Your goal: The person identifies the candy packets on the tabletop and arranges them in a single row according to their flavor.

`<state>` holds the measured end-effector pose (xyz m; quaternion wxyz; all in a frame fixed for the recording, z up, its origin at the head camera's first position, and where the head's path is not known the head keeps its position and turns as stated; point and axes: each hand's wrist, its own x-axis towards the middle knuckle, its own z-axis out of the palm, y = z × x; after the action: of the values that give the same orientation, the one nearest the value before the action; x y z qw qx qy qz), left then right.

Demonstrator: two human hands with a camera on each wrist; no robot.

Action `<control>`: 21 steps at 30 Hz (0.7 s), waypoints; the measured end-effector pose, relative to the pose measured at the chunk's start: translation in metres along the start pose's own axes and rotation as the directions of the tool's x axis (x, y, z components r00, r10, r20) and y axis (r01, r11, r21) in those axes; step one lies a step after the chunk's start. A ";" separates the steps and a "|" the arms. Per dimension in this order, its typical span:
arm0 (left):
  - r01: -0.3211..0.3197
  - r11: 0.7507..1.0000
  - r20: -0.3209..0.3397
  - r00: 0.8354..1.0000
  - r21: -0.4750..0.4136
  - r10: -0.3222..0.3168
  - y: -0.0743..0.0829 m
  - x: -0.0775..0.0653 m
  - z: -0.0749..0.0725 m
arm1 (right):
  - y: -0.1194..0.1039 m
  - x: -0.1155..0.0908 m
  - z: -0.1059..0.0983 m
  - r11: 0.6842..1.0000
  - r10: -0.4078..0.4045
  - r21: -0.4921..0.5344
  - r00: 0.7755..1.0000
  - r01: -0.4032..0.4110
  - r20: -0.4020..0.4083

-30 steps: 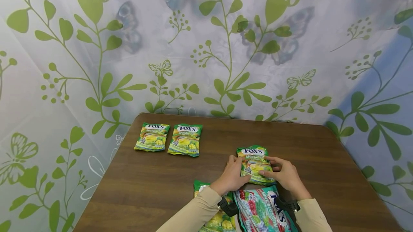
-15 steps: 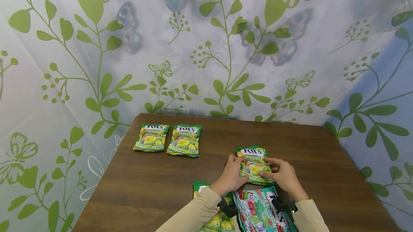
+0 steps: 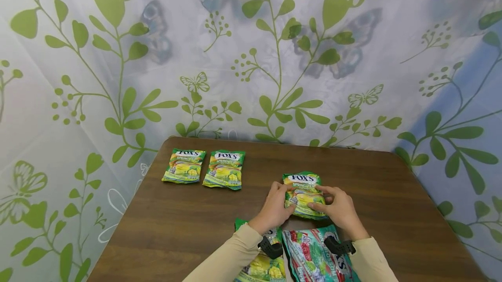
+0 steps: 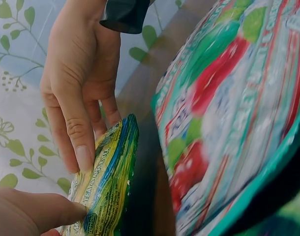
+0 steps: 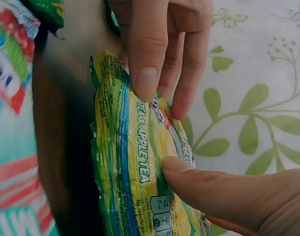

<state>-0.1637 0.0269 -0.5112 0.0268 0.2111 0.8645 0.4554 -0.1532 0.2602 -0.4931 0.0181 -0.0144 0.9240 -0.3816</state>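
Both hands grip a green and yellow candy bag (image 3: 302, 192) printed FOX'S Spring Tea, right of the table's middle. My left hand (image 3: 273, 208) has its left side, fingers along the edge and thumb at the near corner. From the right, my right hand (image 3: 340, 208) holds it with the thumb on the printed front. In the right wrist view, both thumbs press the bag (image 5: 133, 147). The left wrist view shows its crimped end (image 4: 113, 172) between the hands. Closer in lies a larger teal and red candy bag (image 3: 307, 253), partly covered by the right wrist.
Another green and yellow candy bag (image 3: 266, 269) lies under the left forearm, partly hidden. Two similar candy bags, one at the far left (image 3: 183, 166) and one beside it (image 3: 224, 169), lie side by side on the brown wooden table (image 3: 176, 225). A leaf-patterned cloth (image 3: 219, 99) hangs behind.
Both hands have shifted slightly left and away from the body, with the held candy bag moving along. The other bags have stayed in place.
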 end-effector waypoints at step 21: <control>0.010 0.999 -0.019 1.000 0.042 -0.010 -0.029 0.015 -0.054 | -0.041 0.045 0.036 0.994 -0.096 0.047 0.994 0.098 -0.046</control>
<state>-0.2006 -0.0238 -0.5005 0.0163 0.2029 0.8753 0.4387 -0.1957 0.2043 -0.4908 -0.0204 -0.0503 0.9128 -0.4048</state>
